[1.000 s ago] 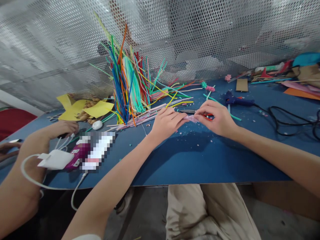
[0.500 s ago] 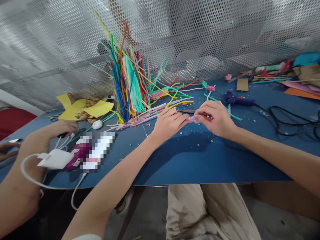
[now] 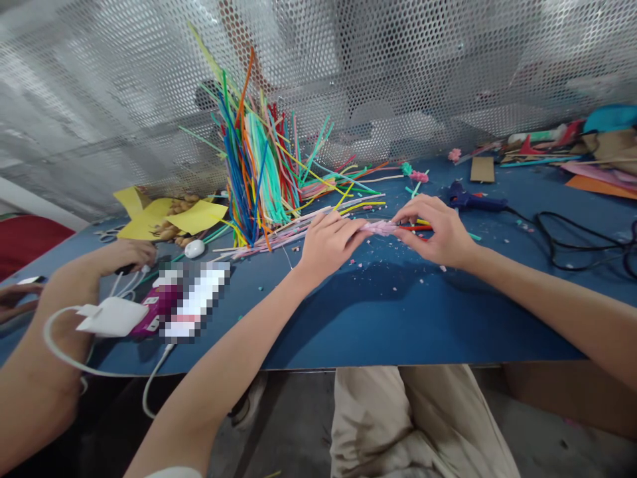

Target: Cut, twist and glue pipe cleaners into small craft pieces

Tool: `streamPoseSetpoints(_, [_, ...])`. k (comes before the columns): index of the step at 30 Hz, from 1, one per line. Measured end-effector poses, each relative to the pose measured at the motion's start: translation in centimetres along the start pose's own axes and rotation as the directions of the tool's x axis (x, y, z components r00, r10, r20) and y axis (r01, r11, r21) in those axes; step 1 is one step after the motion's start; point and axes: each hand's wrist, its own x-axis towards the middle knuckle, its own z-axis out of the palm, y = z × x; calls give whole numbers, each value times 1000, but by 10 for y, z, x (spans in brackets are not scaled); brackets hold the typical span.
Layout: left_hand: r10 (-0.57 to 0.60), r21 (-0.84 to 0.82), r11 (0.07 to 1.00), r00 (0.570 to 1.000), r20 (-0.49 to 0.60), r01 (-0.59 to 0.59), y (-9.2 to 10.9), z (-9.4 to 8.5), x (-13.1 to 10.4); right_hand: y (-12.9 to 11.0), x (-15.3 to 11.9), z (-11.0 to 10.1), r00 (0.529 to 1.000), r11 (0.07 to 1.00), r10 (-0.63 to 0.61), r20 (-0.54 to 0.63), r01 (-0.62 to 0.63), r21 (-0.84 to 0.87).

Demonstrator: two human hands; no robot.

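Note:
Between my hands stretches a short, fuzzy lilac-pink twisted pipe cleaner piece (image 3: pixel 381 228), just above the blue tabletop. My left hand (image 3: pixel 328 242) is closed on its left end, fingers pressed together. At its right end, my right hand (image 3: pixel 440 231) pinches it between thumb and fingers. Red and yellow handles (image 3: pixel 418 227) show through the gap of my right hand; whether I hold them or they lie behind cannot be told. Loose pink pipe cleaners (image 3: pixel 279 241) lie beyond my left hand.
A tall bundle of coloured pipe cleaners (image 3: pixel 263 169) stands at the back. To the right lie a blue glue gun (image 3: pixel 475 198) and its black cable (image 3: pixel 572 242). A co-worker's arm (image 3: pixel 74 285), a white charger (image 3: pixel 112 317) and a phone (image 3: pixel 199 302) are at left.
My right hand has shifted slightly right and its fingers have opened out, showing more of the lilac-pink piece. The dark blade seen beside my fingers is no longer visible. My left hand moved slightly left.

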Motion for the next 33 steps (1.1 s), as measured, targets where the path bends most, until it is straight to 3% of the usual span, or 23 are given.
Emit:
streamPoseSetpoints(7, [6, -6, 1000, 1000, -7, -6, 1, 1, 0, 0, -1, 2, 999, 999, -45, -16, 45, -10])
streamPoseSetpoints(14, [-12, -131, 991, 999, 30, 16, 2, 0, 0, 3, -2, 3, 997, 996, -74, 29, 73, 50])
streamPoseSetpoints(21, [97, -113, 990, 987, 126, -83, 5, 0, -1, -1, -1, 7, 995, 995, -82, 52, 79, 60])
streamPoseSetpoints(33, [43, -156, 987, 993, 109, -26, 5, 2, -3, -2, -2, 7, 995, 996, -66, 71, 61, 68])
